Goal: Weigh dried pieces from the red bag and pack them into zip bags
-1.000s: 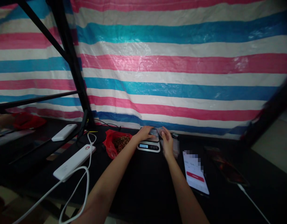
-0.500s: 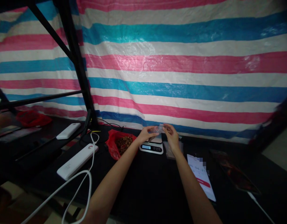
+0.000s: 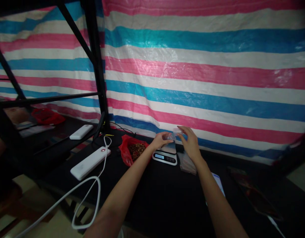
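Over a white kitchen scale (image 3: 165, 158) with a lit display, both hands are on a small clear plastic bag (image 3: 177, 131). My left hand (image 3: 162, 140) pinches the bag's left side between thumb and fingers. On the other side, my right hand (image 3: 190, 142) grips the upper right edge with its fingertips. What the bag contains is too blurred to tell. Left of the scale lies an open red plastic bag (image 3: 125, 151) with small brown and yellowish pieces (image 3: 137, 150) in it. A stack of flat clear bags (image 3: 187, 164) rests right of the scale, below my right wrist.
A white power bank (image 3: 89, 163) with a looping white cable (image 3: 99, 195) lies at left. Behind my right forearm is a partly hidden phone (image 3: 218, 183); a dark device (image 3: 256, 193) lies farther right. Beyond the black frame (image 3: 97, 66) are another power bank (image 3: 81, 132) and red bag (image 3: 48, 116).
My right hand has moved slightly away from my left and its wrist has turned, uncovering more of the bag stack. The view has shifted, and my right forearm now covers much of the phone.
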### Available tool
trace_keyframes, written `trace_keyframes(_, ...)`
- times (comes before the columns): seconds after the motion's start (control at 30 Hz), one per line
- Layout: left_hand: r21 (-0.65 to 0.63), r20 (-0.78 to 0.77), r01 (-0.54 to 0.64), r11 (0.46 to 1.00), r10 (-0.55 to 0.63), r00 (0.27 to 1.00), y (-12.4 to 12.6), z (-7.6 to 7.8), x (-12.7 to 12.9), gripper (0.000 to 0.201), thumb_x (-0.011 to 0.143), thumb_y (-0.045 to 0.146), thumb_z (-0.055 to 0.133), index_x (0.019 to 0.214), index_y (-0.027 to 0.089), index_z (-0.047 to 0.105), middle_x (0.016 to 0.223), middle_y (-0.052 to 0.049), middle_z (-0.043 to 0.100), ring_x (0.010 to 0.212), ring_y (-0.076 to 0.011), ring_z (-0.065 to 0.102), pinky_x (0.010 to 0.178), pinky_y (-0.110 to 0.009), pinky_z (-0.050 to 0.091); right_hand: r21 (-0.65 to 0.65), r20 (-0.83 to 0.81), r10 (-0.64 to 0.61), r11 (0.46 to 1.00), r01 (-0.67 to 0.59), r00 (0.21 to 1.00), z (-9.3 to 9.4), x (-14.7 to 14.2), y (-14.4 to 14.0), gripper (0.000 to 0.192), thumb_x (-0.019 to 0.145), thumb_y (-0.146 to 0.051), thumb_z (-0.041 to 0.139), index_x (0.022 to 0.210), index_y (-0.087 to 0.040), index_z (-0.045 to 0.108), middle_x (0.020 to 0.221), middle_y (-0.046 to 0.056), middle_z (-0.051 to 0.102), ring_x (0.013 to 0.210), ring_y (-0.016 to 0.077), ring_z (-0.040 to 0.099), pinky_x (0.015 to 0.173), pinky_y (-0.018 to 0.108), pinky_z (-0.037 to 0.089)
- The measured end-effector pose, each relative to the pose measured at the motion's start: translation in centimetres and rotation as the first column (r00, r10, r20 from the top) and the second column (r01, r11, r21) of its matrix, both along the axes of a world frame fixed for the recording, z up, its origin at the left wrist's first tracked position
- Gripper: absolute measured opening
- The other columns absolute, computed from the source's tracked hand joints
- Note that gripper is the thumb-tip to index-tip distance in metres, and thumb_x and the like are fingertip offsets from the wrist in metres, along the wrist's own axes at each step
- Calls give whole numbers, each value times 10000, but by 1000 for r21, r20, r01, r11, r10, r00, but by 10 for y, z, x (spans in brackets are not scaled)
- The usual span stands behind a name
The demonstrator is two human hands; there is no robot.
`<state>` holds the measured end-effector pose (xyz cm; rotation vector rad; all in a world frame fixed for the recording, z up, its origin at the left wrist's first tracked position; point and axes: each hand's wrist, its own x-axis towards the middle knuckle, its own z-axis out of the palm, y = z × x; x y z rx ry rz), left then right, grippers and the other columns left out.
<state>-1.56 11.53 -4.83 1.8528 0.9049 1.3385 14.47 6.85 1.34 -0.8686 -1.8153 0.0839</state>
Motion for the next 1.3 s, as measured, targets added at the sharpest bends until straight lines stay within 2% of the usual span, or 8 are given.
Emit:
trace_keyframes(0.13, 130, -281, -133, 983, 165, 945, 6, -4, -1, 545, 536, 314, 745, 1030, 135, 603, 1042, -131, 602, 1004, -281, 527, 928, -417, 338, -143, -320, 17, 988, -66, 947, -48, -7, -7, 293, 741, -354, 558, 988, -196, 559, 1029, 76, 574, 958, 204, 554, 847, 399, 453)
trace_keyframes(0.23, 187, -303, -214, 959, 264, 916, -13, 3, -11, 628, 531, 309, 751, 1112, 169, 556, 1168, -144, 525, 1122, -309, 444, 997, -477, 227, -303, -478, -17, 942, -147, 878, -83, -11, -8, 311, 684, -378, 612, 929, -198, 545, 1005, 80, 601, 948, 209, 573, 852, 408, 454)
trace_keyframes(0.43, 319, -367, -292, 902, 402, 839, -137, 31, -73, 259, 772, 292, 539, 1025, 264, 592, 1067, -50, 569, 1023, -200, 499, 916, -326, 360, -382, -575, -70, 904, -192, 815, -103, -19, -9, 364, 668, -422, 607, 928, -193, 495, 1019, 96, 594, 946, 210, 580, 866, 420, 430)
trace_keyframes(0.57, 240, -489, -473, 848, 526, 695, -220, 0, -129, 169, 811, 302, 476, 897, 274, 619, 866, -29, 611, 815, -173, 564, 750, -268, 447, -348, -587, -10, 906, -241, 810, -101, -27, -12, 439, 693, -435, 583, 1043, -215, 437, 1086, 87, 550, 989, 197, 553, 895, 409, 408)
trace_keyframes(0.73, 443, -679, -495, 748, 640, 359, -254, -50, -186, 275, 859, 296, 383, 1038, 200, 569, 1015, -76, 589, 916, -207, 549, 784, -323, 436, -338, -568, 71, 888, -312, 820, -101, -34, -14, 474, 725, -441, 566, 1129, -246, 415, 1122, 69, 529, 1001, 191, 539, 892, 377, 411)
trace_keyframes(0.93, 515, -806, -519, 682, 592, -22, -245, -44, -202, 237, 838, 266, 430, 969, 186, 611, 964, -91, 618, 882, -252, 535, 732, -363, 386, -395, -601, 49, 849, -350, 798, -105, -28, -10, 398, 684, -451, 612, 1000, -225, 527, 1111, 63, 548, 1020, 214, 528, 918, 413, 389)
trace_keyframes(1.17, 466, -824, -567, 680, 567, 3, -236, -43, -200, 267, 837, 194, 383, 839, 192, 649, 829, -68, 636, 810, -243, 545, 686, -349, 368, -386, -768, -15, 809, -443, 640, -96, -15, -10, 455, 654, -413, 652, 1053, -215, 556, 1148, 59, 571, 1087, 223, 510, 974, 435, 352)
trace_keyframes(1.3, 466, -708, -576, 672, 673, 213, -228, -44, -193, 230, 828, 294, 434, 858, 210, 646, 845, -56, 651, 804, -221, 561, 692, -332, 386, -394, -788, 17, 754, -525, 615, -90, -13, -14, 455, 649, -416, 662, 1054, -222, 584, 1196, 52, 553, 1134, 236, 476, 989, 422, 347)
